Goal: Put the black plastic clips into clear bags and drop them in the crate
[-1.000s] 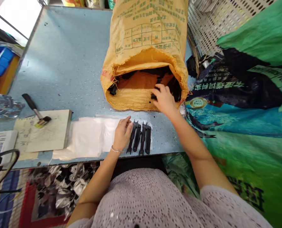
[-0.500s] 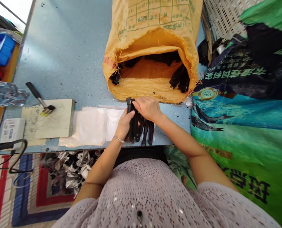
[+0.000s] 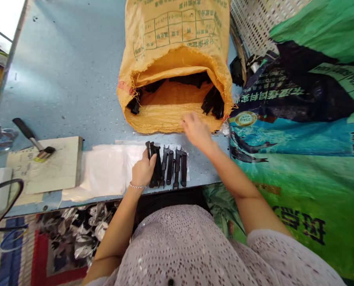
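My left hand [image 3: 143, 171] is closed around several long, narrow black plastic parts [image 3: 156, 165], their lower ends near the table edge. Just right of it, more black plastic parts [image 3: 177, 167] lie side by side on a clear plastic bag. Over the front lip of an orange woven sack [image 3: 177, 117] is my right hand [image 3: 197, 131], its fingers bent and smeared by motion, so what they hold does not show. The sack's mouth faces me, with black parts [image 3: 214, 102] inside at both sides.
A stack of clear plastic bags [image 3: 103, 169] lies left of my left hand. Farther left, a brush [image 3: 35, 139] rests on a pale block [image 3: 59, 167]. Large printed sacks [image 3: 298, 171] stand at the right, and a perforated pale crate [image 3: 257, 24] is behind.
My right hand has left the black parts and moved up and right to the sack's lip. My left hand keeps its hold on some parts, while the others now lie uncovered. The view has shifted.
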### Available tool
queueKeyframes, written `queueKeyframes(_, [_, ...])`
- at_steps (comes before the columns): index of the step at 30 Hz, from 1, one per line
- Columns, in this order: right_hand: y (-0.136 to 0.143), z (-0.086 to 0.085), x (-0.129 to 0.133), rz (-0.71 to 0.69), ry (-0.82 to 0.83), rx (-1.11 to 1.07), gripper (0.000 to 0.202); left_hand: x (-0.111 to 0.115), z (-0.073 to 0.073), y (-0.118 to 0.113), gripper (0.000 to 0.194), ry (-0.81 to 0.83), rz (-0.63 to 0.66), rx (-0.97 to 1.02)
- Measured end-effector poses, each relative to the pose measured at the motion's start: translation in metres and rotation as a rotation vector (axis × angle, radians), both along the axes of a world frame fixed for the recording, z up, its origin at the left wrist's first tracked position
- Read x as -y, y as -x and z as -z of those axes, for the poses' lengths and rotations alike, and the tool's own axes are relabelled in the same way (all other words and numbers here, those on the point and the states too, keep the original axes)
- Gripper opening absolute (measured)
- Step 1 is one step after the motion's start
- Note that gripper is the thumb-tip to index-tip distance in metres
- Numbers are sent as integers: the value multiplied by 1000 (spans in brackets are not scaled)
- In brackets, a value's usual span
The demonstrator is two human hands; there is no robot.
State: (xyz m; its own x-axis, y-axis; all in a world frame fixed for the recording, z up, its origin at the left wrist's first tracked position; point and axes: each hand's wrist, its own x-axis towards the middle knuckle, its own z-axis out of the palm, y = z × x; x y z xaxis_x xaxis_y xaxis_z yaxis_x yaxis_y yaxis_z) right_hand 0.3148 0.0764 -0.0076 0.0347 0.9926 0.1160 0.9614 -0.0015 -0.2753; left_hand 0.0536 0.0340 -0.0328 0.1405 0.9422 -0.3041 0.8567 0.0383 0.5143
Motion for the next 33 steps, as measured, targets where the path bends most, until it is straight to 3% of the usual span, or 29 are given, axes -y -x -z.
queueKeyframes(1, [-20,1,-24,156,-37,44,47,3,0,-2,64,2,45,-88])
queueKeyframes(3, [-54,5,-63,325,-34,92,47,9,-1,-4,69,-18,102,-192])
queueKeyframes(6, [-80,9,-84,373,26,99,44,16,-7,-2,69,-85,68,-179])
queueKeyframes(8, [-74,8,-67,300,-6,35,44,17,-10,0,66,-140,1,-21])
queueKeyframes(11, [-37,-2,-10,92,-171,-221,37,8,-16,-8,64,-95,-65,479])
queueKeyframes(14, [12,-21,53,-204,-227,-501,31,-8,-24,-28,73,164,-187,1081])
queueKeyframes(16, [35,-34,77,-430,-136,-623,30,-15,-30,-39,73,326,-292,1275])
queueKeyframes(17, [42,-39,81,-451,-116,-650,29,-15,-34,-42,69,369,-319,1304])
queueKeyframes(19, [49,-45,73,-341,-134,-621,28,-10,-39,-45,58,408,-295,1301])
queueKeyframes(22, [54,-42,38,-173,-111,-546,43,5,-41,-43,50,408,-221,1296])
queueKeyframes(26, [68,-28,10,-207,269,-935,61,10,-34,-37,54,197,-287,1327])
queueKeyframes(29, [79,-23,30,-299,394,-1016,65,2,-32,-29,51,149,-336,1348])
queueKeyframes(33, [91,-14,83,-471,132,-603,47,-2,-38,-21,45,197,-463,1371])
